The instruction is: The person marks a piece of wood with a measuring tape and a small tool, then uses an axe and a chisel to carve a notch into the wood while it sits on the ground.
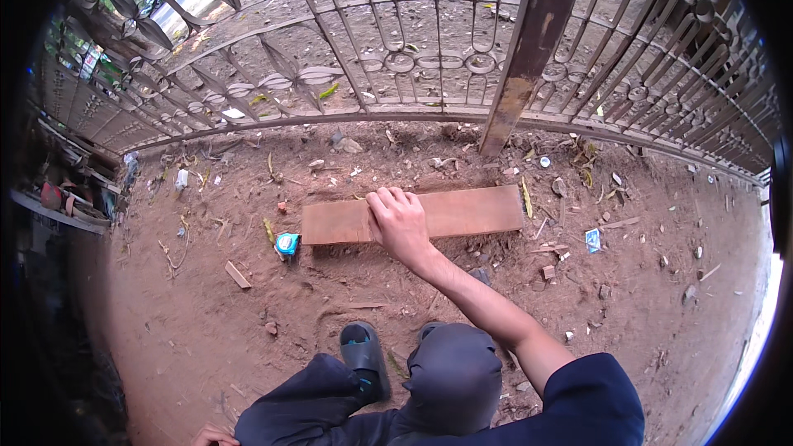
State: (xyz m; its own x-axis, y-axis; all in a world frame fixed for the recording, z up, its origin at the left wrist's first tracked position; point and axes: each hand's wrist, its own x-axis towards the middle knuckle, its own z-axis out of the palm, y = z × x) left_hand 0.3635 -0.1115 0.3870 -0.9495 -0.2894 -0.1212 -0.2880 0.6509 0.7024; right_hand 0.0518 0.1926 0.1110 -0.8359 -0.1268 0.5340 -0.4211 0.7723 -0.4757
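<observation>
A reddish-brown wooden plank [475,211] lies crosswise on the dirt in front of me. My right hand [398,219] grips it left of its middle, fingers curled over the far edge and the palm on its upper face. Just off the plank's left end sits a turquoise tape measure [286,244], touched by neither hand. At the lower left, my left hand [216,436] is beside my dark-trousered leg, mostly cut off by the picture's edge. How its fingers are bent and whether they hold anything is hidden.
Beyond the plank runs a metal fence [413,62] with a rusty post [529,58]. Small wood offcuts [238,274], stones and a blue-and-white packet [592,240] litter the ground. My sandalled foot [363,355] is close in front. Stacked clutter [70,202] stands at far left.
</observation>
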